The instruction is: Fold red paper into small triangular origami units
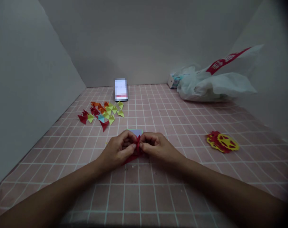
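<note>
Two hands meet over the pink checked cloth (134, 196): the left hand (117, 147) and the right hand (159, 145) each pinch a small red paper (138, 143) between thumb and fingers. It stands up in the gap between the fingertips, creased into narrow points, so it looks partly folded; how many folds are left I cannot tell. More red paper (131, 159) lies just below the fingers, perhaps a separate sheet, and a pale purple sheet (135, 132) lies flat just beyond them. Beyond the left fingers is a cluster of finished-looking folded papers (111, 119) in red, orange, yellow and blue. Well to the right of the fingers lie flat red and yellow cut-outs (227, 142).

As for writing, the plastic bag (203, 88), far beyond the right fingers, has white characters on a red band, too slanted to read surely. The phone (120, 89), beyond the fingers, has a blurred screen. No brand is legible.
</note>
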### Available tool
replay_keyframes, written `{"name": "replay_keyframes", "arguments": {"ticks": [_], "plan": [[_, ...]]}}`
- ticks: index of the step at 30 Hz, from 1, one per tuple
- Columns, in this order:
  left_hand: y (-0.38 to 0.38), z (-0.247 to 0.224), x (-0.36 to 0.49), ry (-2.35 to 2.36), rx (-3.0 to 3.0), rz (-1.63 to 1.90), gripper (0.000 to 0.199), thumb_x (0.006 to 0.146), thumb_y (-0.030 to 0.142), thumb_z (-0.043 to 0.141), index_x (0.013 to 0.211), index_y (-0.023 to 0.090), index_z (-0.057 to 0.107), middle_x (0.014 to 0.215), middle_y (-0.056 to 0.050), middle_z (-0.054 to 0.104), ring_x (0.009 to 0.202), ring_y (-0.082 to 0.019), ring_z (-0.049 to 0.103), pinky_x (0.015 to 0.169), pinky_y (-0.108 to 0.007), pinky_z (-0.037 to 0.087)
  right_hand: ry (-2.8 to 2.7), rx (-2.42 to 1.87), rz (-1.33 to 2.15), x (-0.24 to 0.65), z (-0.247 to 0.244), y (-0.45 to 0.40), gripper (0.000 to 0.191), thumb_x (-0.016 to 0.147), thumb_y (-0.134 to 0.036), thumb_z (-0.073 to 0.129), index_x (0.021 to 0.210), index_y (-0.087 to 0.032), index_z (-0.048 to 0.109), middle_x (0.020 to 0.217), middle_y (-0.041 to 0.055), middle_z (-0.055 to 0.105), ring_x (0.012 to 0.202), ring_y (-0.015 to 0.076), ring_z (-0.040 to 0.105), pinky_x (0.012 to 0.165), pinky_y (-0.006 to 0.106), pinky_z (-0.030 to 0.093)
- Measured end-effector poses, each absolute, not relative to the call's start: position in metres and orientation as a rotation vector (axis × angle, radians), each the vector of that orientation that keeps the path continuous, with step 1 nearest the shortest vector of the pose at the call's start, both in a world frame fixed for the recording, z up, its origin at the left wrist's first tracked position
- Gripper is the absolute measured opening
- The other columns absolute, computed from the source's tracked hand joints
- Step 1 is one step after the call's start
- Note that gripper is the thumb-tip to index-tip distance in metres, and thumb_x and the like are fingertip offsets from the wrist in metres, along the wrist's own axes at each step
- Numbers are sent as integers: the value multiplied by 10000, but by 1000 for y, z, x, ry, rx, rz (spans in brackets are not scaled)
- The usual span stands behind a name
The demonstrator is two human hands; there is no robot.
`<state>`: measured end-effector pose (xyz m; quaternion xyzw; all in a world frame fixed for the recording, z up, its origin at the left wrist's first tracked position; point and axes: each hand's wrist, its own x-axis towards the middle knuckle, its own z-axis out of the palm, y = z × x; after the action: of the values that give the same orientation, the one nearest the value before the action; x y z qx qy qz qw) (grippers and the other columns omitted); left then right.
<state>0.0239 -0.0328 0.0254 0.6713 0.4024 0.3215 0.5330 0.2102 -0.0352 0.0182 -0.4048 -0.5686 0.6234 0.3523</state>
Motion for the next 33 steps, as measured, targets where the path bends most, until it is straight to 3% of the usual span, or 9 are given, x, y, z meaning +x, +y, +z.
{"name": "replay_keyframes", "arguments": {"ticks": [13, 21, 33], "plan": [[-31, 28, 26, 873, 1131, 798, 240, 788, 235, 731, 893, 173, 524, 725, 19, 679, 607, -107, 666, 632, -238, 528, -1235, -855, 1804, 211, 21, -36, 199, 817, -333, 669, 751, -166, 584, 640, -18, 589, 578, 101, 500, 590, 258, 362], [-31, 26, 25, 889, 1187, 799, 255, 801, 283, 726, 860, 185, 498, 693, 18, 666, 622, -120, 654, 651, -256, 520, -1256, -839, 1811, 210, 18, -34, 167, 785, -302, 698, 780, -172, 593, 685, -13, 616, 588, 103, 515, 582, 255, 382], [-34, 26, 25, 961, 1514, 781, 149, 881, 304, 635, 836, 173, 583, 837, -13, 629, 769, -146, 609, 709, -269, 478, -1447, -967, 1607, 211, 17, -34, 132, 831, -263, 605, 747, -182, 544, 677, -31, 512, 627, 113, 464, 591, 257, 351]]}}
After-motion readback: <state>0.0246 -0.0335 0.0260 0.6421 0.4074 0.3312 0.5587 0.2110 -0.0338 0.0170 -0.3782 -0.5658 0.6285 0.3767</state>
